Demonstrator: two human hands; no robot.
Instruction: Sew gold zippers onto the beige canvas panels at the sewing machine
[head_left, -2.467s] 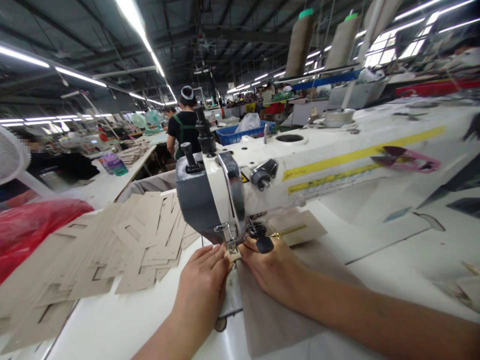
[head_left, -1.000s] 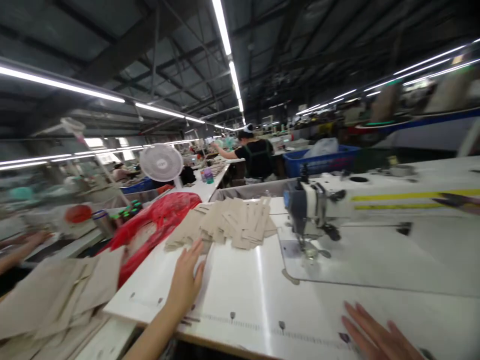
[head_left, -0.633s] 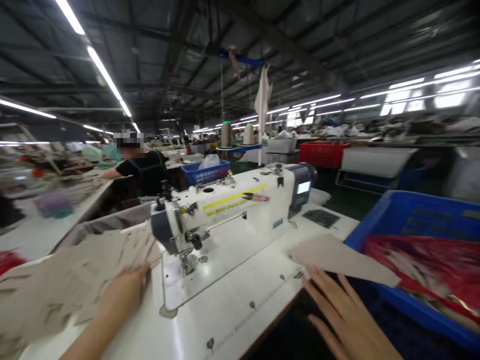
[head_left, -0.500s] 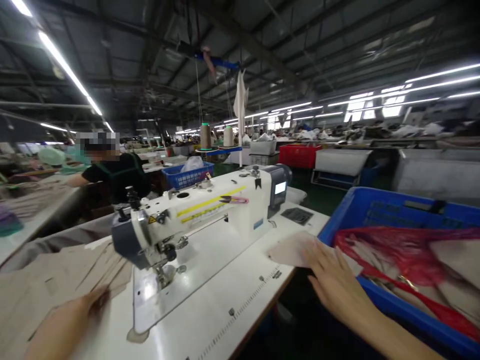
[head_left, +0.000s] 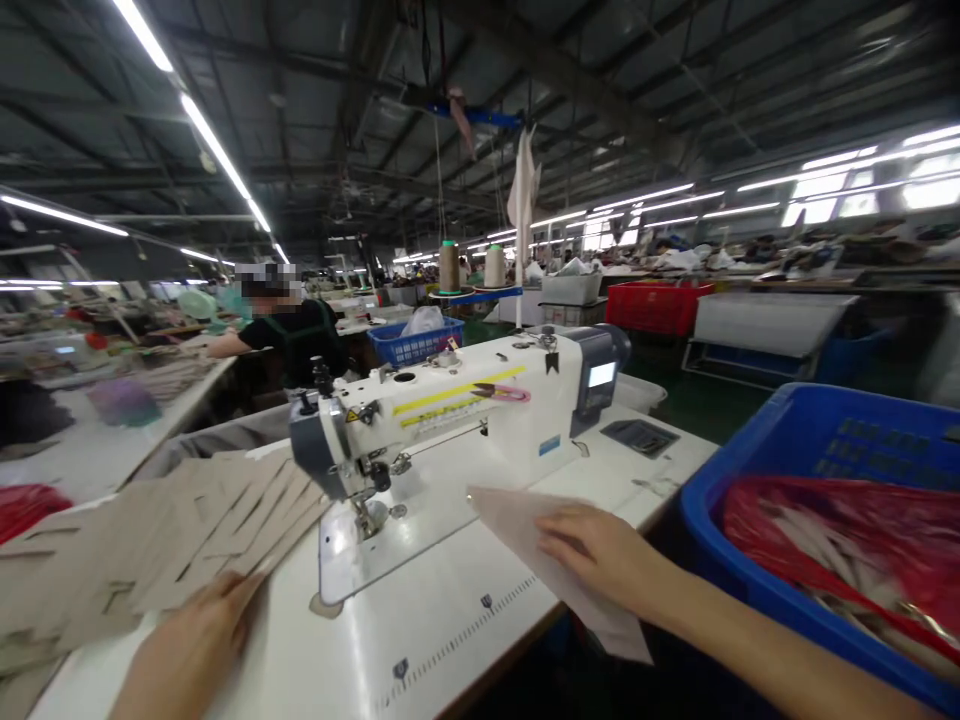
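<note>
A pale beige fabric piece [head_left: 504, 520] lies over the front of the white sewing table, its lower corner hanging past the edge. My right hand [head_left: 607, 560] is closed on it, thumb and fingers pinching the cloth. At the left, my left hand [head_left: 196, 630] grips the near edge of a beige fabric panel, part of a fanned pile of cut fabric pieces [head_left: 161, 520]. Between my hands stands a white sewing machine [head_left: 517, 420]; its needle and presser foot [head_left: 367, 512] are nearest to the pile. Pink-handled thread snips [head_left: 502, 392] rest against the machine's arm.
To the right, a blue plastic crate [head_left: 757, 440] holds a red bag [head_left: 817, 520] with fabric in it. Two thread cones [head_left: 450, 268] stand behind the machine. A co-worker [head_left: 300, 330] sits at another table at the back left. A red crate [head_left: 652, 308] is farther back.
My right hand has brought the fabric piece leftward from beside the blue crate onto the table's front. My left hand stays at the pile. The view has turned slightly left.
</note>
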